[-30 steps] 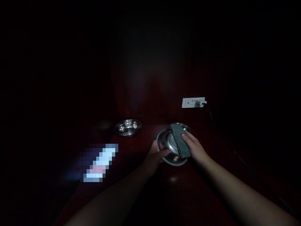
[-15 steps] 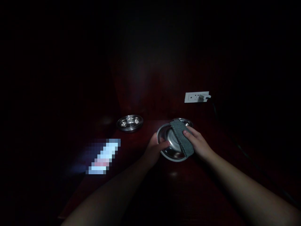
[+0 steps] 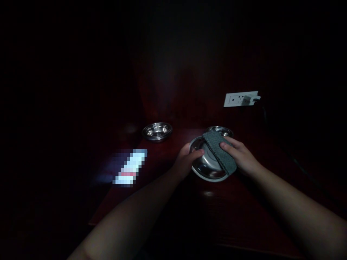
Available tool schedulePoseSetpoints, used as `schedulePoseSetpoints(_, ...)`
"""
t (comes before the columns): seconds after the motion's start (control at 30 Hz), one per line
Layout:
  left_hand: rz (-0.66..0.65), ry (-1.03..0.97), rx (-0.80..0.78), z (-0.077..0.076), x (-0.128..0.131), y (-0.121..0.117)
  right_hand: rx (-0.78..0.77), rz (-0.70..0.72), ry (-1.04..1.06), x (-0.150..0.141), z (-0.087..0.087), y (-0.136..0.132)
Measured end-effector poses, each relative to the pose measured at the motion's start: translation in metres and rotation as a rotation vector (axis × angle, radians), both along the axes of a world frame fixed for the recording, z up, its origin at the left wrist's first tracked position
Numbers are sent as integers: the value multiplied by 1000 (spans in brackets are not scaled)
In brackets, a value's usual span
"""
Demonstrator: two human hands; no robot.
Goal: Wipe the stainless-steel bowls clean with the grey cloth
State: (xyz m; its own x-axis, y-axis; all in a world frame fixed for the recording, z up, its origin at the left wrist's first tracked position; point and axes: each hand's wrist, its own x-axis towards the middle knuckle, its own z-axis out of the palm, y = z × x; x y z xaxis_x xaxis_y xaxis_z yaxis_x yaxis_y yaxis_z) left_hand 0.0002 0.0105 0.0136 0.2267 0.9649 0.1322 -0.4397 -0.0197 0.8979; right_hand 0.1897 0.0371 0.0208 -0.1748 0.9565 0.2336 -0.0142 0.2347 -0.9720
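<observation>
A shiny metal bowl (image 3: 207, 168) is held tilted above the dark red table, its inside facing me. My left hand (image 3: 187, 159) grips its left rim, thumb over the inside. A grey-green cloth (image 3: 221, 153), folded into a strip with a stitched edge, lies across the bowl's right part. My right hand (image 3: 241, 153) is closed on this cloth and presses it to the bowl; some of its fingers are hidden behind. Just beyond, another metal bowl (image 3: 218, 129) stands on the table, partly covered by the cloth and held bowl.
Stacked metal bowls (image 3: 157, 131) stand at the back left of the table (image 3: 168, 162). Nearer, a bright pixelated screen (image 3: 131, 168) lies on the left. A white wall socket (image 3: 240, 99) carries a plug, with a dark cable running down the right. The surroundings are very dark.
The whole view has shifted, so things appear farther right and higher. Both hands keep their hold on the bowl and cloth; the cloth has moved slightly toward the bowl's right rim.
</observation>
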Motion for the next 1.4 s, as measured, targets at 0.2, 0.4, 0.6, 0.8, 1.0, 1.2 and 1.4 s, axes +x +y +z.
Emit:
schedulePoseSetpoints(0.2,-9,18,11,-1,0,1,-9,-7,-3,0,1,-1)
schedulePoseSetpoints(0.4,0,27,8,-1,0,1,-22,13,7,0,2,-2)
schedulePoseSetpoints(0.6,-13,40,16,0,-1,0,-14,26,-3,0,3,-2)
schedulePoseSetpoints(0.8,-34,40,-7,4,0,-2,2,31,-28,0,4,-4)
schedulePoseSetpoints(1.0,8,-57,-53,5,1,-1,-18,-34,40,-3,1,-1)
schedulePoseSetpoints(1.2,49,-170,-94,6,3,-2,-43,-183,191,-6,1,2)
schedulePoseSetpoints(1.4,-4,-62,-116,2,5,-11,-31,-183,172,-9,-1,2)
